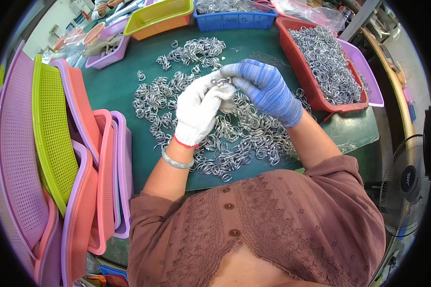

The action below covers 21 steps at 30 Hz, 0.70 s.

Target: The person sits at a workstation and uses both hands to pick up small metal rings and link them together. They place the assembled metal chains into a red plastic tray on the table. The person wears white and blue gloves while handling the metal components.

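A broad, smooth dark-green bench (pixel 115 88) spreads in front of the person. Curled, silvery metal rings (pixel 254 129) lie scattered across it, beneath and around both hands. A red rectangular plastic bin (pixel 292 67), filled with similar rings, stands at right. Both forearms angle inward and the hands meet above the scatter. The left hand (pixel 196 107), in a white knitted glove, curls around a few small silvery metal pieces (pixel 220 82). The right hand (pixel 268 88), in a blue knitted glove, arches over, fingertips touching there; whether it grips them, I cannot tell.
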Each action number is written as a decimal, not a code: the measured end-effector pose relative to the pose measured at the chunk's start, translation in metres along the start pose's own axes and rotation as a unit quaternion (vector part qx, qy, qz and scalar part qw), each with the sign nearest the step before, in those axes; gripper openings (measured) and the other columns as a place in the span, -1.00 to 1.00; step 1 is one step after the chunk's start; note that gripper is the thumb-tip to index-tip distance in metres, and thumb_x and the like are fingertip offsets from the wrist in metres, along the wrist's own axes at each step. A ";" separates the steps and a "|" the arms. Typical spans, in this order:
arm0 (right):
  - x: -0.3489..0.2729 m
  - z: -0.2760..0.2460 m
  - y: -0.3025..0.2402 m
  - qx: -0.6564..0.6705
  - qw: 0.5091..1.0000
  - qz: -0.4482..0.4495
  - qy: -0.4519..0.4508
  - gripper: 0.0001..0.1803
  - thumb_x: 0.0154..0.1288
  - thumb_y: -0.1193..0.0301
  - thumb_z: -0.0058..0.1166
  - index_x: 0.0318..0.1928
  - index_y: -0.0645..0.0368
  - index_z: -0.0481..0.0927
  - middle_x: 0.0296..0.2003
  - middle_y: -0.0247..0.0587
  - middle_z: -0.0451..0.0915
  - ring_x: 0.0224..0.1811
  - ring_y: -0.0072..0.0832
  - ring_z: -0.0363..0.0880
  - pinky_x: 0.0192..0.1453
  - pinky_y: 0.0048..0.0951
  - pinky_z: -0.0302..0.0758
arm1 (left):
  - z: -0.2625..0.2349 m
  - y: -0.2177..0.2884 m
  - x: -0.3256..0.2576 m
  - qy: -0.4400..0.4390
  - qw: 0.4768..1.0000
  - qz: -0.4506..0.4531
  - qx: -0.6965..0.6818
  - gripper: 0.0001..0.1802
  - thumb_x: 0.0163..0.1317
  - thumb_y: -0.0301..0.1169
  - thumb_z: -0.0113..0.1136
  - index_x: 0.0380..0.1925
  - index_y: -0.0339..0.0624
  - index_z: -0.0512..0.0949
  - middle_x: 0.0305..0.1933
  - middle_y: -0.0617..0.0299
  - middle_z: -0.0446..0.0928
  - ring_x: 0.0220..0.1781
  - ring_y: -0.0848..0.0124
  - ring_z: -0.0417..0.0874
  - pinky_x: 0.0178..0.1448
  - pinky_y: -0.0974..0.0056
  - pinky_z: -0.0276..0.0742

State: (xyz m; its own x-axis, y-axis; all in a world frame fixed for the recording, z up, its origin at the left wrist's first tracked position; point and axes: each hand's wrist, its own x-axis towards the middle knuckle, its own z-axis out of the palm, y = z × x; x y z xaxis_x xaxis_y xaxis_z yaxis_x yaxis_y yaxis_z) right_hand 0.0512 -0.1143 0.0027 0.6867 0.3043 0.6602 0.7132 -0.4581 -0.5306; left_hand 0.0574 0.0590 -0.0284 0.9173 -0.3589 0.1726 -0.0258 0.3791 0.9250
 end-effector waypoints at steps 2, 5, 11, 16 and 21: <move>-0.002 0.002 -0.003 0.066 0.993 0.093 0.001 -0.78 0.26 0.57 0.03 -0.08 0.25 0.60 -0.30 -0.21 0.62 -0.29 -0.47 0.60 -0.15 -0.46 0.53 | -0.003 -0.001 0.001 -0.007 0.999 -0.022 -0.027 -0.60 0.28 -0.46 0.03 0.09 -0.46 0.41 -0.26 0.06 0.58 -0.34 0.34 0.65 -0.26 0.31 0.64; 0.000 -0.002 -0.004 0.217 0.951 0.220 -0.019 -0.80 0.26 0.50 0.06 -0.12 0.29 0.59 -0.32 -0.24 0.62 -0.31 -0.57 0.57 -0.17 -0.52 0.53 | -0.015 -0.008 0.008 -0.046 0.995 -0.055 -0.066 -0.57 0.28 -0.39 0.05 0.08 -0.47 0.40 -0.28 0.05 0.58 -0.39 0.34 0.62 -0.33 0.32 0.59; 0.003 -0.006 0.004 0.242 0.932 0.265 -0.047 -0.81 0.23 0.43 0.07 -0.21 0.31 0.56 -0.39 -0.22 0.59 -0.36 -0.52 0.54 -0.23 -0.48 0.51 | -0.011 -0.001 0.007 -0.059 0.993 -0.077 -0.060 -0.55 0.29 -0.36 0.06 0.09 -0.47 0.39 -0.30 0.04 0.57 -0.40 0.35 0.60 -0.33 0.33 0.56; 0.002 -0.002 0.012 0.047 0.988 0.144 -0.026 -0.85 0.24 0.45 0.00 -0.26 0.29 0.51 -0.41 0.02 0.56 -0.35 -0.16 0.57 -0.23 -0.29 0.49 | -0.009 -0.007 0.007 -0.022 0.999 -0.027 -0.038 -0.56 0.26 -0.47 0.09 0.11 -0.48 0.39 -0.25 0.02 0.59 -0.34 0.36 0.64 -0.24 0.30 0.61; 0.000 -0.001 0.012 0.040 0.985 0.164 -0.037 -0.86 0.25 0.46 0.00 -0.23 0.28 0.47 -0.41 0.11 0.53 -0.32 0.00 0.55 -0.21 -0.24 0.49 | -0.007 -0.004 0.003 -0.020 0.999 0.004 -0.030 -0.60 0.23 -0.59 0.09 0.08 -0.49 0.40 -0.22 0.01 0.60 -0.29 0.35 0.67 -0.17 0.29 0.65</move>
State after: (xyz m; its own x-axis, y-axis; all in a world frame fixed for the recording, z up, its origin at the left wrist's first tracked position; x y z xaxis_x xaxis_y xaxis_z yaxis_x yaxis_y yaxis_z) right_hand 0.0593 -0.1206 -0.0030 0.8879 0.2135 0.4074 0.4588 -0.4751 -0.7508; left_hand 0.0630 0.0624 -0.0344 0.9004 -0.3888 0.1953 -0.0087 0.4326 0.9015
